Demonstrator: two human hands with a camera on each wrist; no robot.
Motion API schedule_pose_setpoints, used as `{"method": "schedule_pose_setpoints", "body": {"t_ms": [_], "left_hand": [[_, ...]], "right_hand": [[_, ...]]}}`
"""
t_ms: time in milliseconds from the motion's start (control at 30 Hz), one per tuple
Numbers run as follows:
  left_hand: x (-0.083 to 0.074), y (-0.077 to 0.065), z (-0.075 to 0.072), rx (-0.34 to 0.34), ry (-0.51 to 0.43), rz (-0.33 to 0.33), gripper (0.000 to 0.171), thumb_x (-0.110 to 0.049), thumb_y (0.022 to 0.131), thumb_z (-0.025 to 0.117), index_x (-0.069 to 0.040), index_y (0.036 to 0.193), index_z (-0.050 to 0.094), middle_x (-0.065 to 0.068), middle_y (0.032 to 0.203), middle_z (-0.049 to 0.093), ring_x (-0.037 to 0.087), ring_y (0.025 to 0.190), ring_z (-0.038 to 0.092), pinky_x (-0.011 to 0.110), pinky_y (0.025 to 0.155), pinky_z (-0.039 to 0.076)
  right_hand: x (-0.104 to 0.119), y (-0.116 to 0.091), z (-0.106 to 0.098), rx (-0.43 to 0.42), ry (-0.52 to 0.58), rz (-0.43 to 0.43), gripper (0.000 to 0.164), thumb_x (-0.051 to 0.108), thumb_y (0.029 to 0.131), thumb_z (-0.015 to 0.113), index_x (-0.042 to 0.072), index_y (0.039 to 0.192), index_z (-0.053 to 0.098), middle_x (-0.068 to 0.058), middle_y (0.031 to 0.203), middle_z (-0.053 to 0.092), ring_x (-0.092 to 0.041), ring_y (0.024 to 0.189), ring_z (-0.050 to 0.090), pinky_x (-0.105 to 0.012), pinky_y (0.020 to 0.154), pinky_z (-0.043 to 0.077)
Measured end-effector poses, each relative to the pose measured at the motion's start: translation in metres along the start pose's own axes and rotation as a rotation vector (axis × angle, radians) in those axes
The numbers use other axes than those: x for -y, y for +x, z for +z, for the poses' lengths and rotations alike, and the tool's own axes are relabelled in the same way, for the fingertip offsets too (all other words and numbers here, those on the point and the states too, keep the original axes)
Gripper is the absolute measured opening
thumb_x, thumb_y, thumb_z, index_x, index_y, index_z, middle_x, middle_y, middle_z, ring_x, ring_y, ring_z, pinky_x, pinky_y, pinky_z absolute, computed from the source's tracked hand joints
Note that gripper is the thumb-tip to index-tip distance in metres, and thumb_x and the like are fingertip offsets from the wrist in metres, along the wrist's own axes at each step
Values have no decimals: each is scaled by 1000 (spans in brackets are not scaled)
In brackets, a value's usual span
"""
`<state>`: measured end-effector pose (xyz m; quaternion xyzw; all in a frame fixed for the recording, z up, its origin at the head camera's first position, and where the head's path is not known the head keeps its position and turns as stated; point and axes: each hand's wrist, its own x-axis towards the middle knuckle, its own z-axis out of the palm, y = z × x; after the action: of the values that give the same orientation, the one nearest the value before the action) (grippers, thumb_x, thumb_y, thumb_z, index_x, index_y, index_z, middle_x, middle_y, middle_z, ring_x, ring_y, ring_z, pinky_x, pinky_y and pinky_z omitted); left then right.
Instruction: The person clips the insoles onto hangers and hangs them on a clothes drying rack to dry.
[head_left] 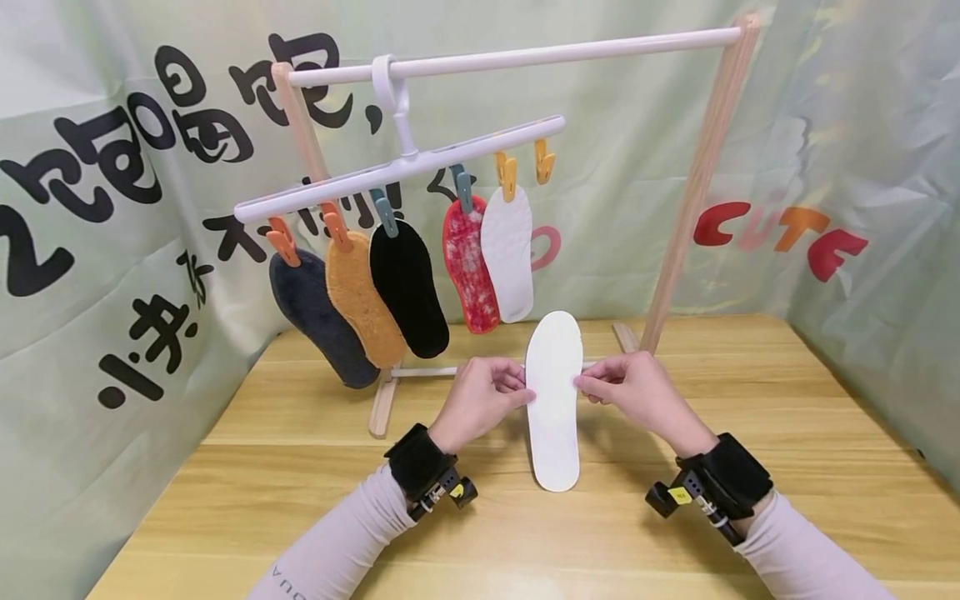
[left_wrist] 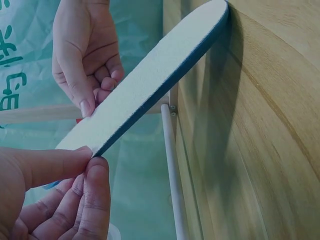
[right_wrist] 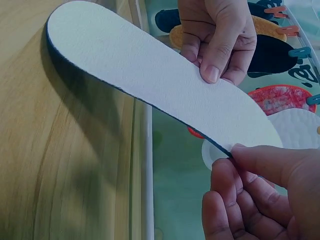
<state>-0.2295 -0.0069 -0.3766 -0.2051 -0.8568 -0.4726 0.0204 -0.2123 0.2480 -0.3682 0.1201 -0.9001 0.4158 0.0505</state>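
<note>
A white-faced insole point(head_left: 555, 400) stands upright between my two hands over the table, its wider toe end up; in the wrist views a dark blue edge point(left_wrist: 157, 95) shows along its side. My left hand point(head_left: 487, 400) pinches one side edge, thumb on the white face and fingertips behind. Across from it, my right hand point(head_left: 641, 392) pinches the other edge the same way. In front of them hangs a white clip hanger point(head_left: 330, 185), bearing dark grey point(head_left: 318, 317), tan point(head_left: 363, 296), black point(head_left: 408, 287), red-and-white point(head_left: 470, 262) and white point(head_left: 507, 258) insoles in coloured clips.
The hanger hooks over the white rod point(head_left: 562, 57) of a wooden stand point(head_left: 693, 192). A yellow clip point(head_left: 544, 162) at its right end holds nothing. The stand's low crossbar point(head_left: 423, 372) runs behind my hands above the wooden table point(head_left: 300, 508). Printed cloth point(head_left: 862, 125) hangs behind.
</note>
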Motion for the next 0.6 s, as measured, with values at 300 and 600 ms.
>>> {"method": "schedule_pose_setpoints", "body": {"t_ms": [300,600], "left_hand": [[0,0,1,-1,-5,33,11,-10,89,87,-9,94,77,4,89,79,6,76,69,24,74,58],[0,-1,3,-2,-28,58,11,-7,89,87,-6,96,78,7,89,80,5,76,69,22,73,58]], "right_hand": [[-4,0,-3,27,83,32,24,28,99,80,4,97,81,-3,79,74,-13,75,66,-24,72,51],[-5,1,-4,38,147,64,29,28,99,80,0,108,80,-6,87,79,-14,80,72,-24,77,59]]}}
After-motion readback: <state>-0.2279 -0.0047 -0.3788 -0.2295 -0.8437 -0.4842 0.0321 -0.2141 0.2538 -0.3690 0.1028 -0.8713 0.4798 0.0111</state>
